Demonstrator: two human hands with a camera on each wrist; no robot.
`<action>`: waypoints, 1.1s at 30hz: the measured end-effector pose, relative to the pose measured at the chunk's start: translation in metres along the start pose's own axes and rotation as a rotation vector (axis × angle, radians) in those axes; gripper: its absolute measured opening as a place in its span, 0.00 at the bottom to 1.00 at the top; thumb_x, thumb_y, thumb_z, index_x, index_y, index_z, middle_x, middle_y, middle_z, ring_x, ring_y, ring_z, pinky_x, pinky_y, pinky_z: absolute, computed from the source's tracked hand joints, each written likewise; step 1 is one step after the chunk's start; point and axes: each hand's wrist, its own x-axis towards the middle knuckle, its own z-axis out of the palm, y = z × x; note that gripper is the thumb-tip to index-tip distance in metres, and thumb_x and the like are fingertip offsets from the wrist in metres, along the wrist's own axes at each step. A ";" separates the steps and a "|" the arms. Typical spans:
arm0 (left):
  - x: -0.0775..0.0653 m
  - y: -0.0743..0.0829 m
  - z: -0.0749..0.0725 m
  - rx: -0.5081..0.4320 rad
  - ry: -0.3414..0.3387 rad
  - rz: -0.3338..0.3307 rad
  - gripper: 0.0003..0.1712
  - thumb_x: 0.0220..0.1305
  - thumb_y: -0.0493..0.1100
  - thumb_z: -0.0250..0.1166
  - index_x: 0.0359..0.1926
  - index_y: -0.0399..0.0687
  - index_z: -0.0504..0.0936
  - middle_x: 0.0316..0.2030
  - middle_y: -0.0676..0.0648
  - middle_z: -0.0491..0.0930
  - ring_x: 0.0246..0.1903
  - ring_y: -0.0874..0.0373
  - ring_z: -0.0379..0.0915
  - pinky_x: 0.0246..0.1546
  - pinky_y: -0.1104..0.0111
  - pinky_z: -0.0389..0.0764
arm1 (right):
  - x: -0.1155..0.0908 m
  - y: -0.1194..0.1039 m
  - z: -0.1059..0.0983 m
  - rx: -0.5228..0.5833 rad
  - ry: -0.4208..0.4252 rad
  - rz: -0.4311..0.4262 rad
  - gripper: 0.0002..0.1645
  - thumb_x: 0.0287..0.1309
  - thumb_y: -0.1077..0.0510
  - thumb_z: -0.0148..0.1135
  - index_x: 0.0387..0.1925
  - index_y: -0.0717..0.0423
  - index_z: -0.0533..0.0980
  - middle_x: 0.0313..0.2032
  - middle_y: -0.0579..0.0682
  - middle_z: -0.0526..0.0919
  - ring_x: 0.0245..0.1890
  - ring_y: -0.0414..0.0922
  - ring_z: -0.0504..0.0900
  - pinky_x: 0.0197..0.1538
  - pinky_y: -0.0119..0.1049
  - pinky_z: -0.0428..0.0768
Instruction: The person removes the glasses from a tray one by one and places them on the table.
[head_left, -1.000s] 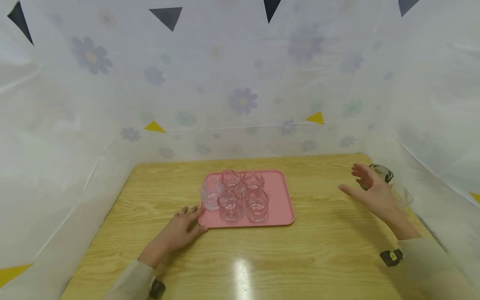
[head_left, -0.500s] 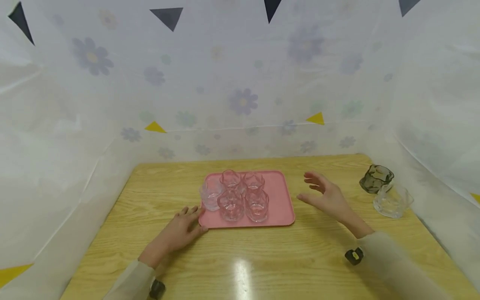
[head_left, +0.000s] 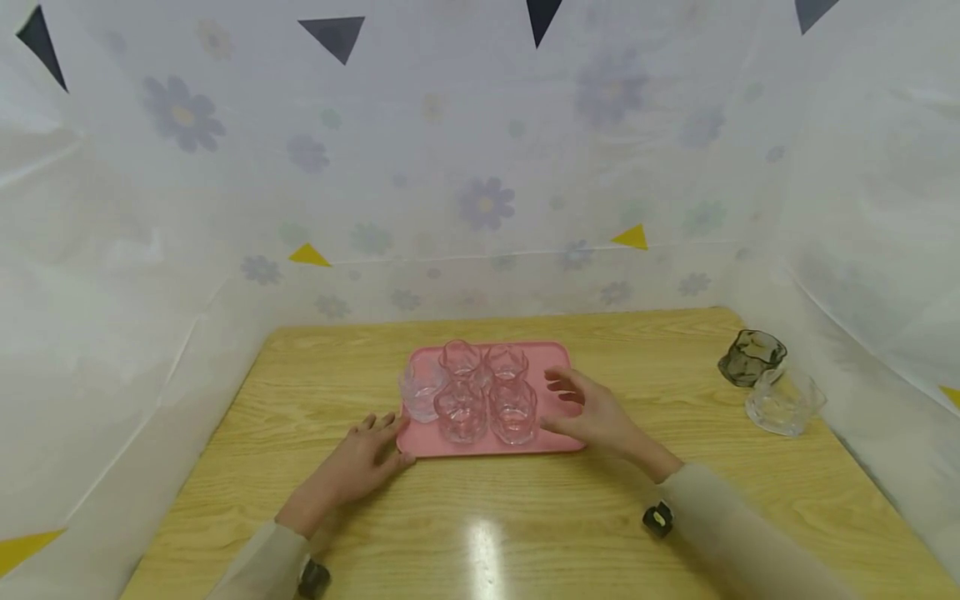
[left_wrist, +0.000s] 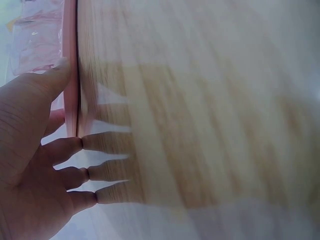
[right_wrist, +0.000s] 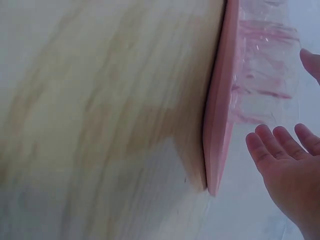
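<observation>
A pink tray [head_left: 550,357] lies on the wooden table, bearing several clear, wavy-sided glass cups [head_left: 513,417] grouped at its left and middle. My left hand [head_left: 356,463] rests at the tray's front left corner. In the left wrist view its thumb touches the pink rim [left_wrist: 71,30], while the other fingers reach down to the tabletop. Over the right end of the tray hovers my right hand [head_left: 600,423], fingers spread from the thumb and nothing held. The right wrist view shows its fingertips apart from the nearest glass cup [right_wrist: 265,70].
At the table's right edge stand a smoky grey glass cup [head_left: 752,358] and a clear glass cup [head_left: 783,404], close together. White flower-printed curtains [head_left: 480,275] enclose the table at the back and both sides.
My right hand has come leftward from beside the two cups at the right edge to above the tray's right end. The left hand, tray and cups stay put.
</observation>
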 end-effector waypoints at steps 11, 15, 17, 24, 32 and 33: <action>0.000 0.000 0.001 0.012 0.005 0.015 0.40 0.77 0.59 0.63 0.78 0.41 0.68 0.75 0.27 0.66 0.74 0.18 0.56 0.70 0.24 0.58 | 0.006 -0.004 0.026 0.038 -0.039 0.020 0.54 0.51 0.54 0.85 0.75 0.57 0.67 0.70 0.57 0.76 0.67 0.59 0.79 0.71 0.57 0.78; 0.001 -0.001 0.002 0.017 0.009 0.018 0.39 0.77 0.59 0.62 0.78 0.41 0.68 0.75 0.27 0.66 0.74 0.18 0.56 0.71 0.24 0.58 | 0.008 -0.005 0.030 0.031 -0.036 0.031 0.55 0.50 0.52 0.85 0.75 0.56 0.66 0.70 0.57 0.76 0.66 0.58 0.79 0.71 0.57 0.78; 0.000 -0.001 0.001 0.017 0.010 0.018 0.40 0.77 0.59 0.62 0.78 0.41 0.68 0.75 0.27 0.66 0.74 0.18 0.56 0.71 0.24 0.58 | 0.010 -0.005 0.032 0.029 -0.038 0.039 0.55 0.50 0.52 0.85 0.75 0.56 0.66 0.69 0.57 0.76 0.65 0.58 0.79 0.70 0.56 0.79; -0.001 0.001 0.000 0.013 0.013 0.023 0.39 0.77 0.58 0.63 0.78 0.41 0.67 0.75 0.27 0.66 0.73 0.18 0.56 0.71 0.25 0.58 | 0.015 -0.004 0.036 -0.018 -0.065 0.082 0.57 0.50 0.47 0.85 0.77 0.54 0.65 0.66 0.55 0.78 0.63 0.53 0.81 0.67 0.51 0.82; -0.001 0.000 0.001 0.003 0.006 0.020 0.40 0.77 0.59 0.62 0.78 0.41 0.67 0.75 0.27 0.65 0.74 0.18 0.54 0.72 0.25 0.57 | 0.017 -0.006 0.037 -0.007 -0.090 0.105 0.58 0.48 0.49 0.86 0.76 0.54 0.64 0.65 0.55 0.79 0.63 0.53 0.81 0.67 0.51 0.82; -0.001 0.000 0.001 0.003 0.008 0.020 0.40 0.77 0.59 0.63 0.78 0.41 0.67 0.75 0.27 0.65 0.74 0.19 0.55 0.72 0.25 0.57 | 0.018 -0.006 0.037 -0.011 -0.090 0.107 0.58 0.47 0.50 0.86 0.76 0.54 0.64 0.65 0.55 0.79 0.63 0.53 0.80 0.67 0.51 0.82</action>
